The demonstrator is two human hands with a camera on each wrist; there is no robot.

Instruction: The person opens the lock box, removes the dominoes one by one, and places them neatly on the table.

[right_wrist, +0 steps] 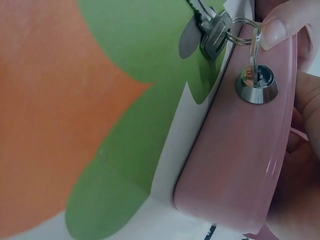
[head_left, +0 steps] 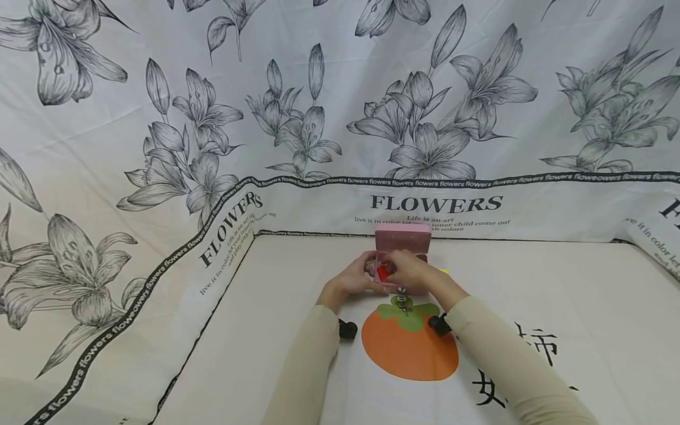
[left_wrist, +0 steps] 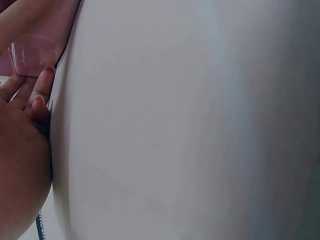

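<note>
A pink box [head_left: 404,239] stands with its lid raised at the back of the table. On its front is a round metal lock [right_wrist: 256,90] with a key in it, and a second key [right_wrist: 216,37] hangs from the ring. My left hand [head_left: 357,275] grips the box's left side, with the thumb at the front rim; its curled fingers [left_wrist: 42,87] show in the left wrist view. Over the opening, my right hand [head_left: 409,268] pinches a small red thing [head_left: 382,273], whose kind I cannot tell. The box's inside is mostly hidden by the hands.
An orange persimmon print [head_left: 409,354] with green leaves lies in front of the box. A bit of yellow [head_left: 444,271] shows beside the right wrist. Behind hangs a white cloth [head_left: 319,203] with flower drawings. Black characters [head_left: 491,389] are at the right.
</note>
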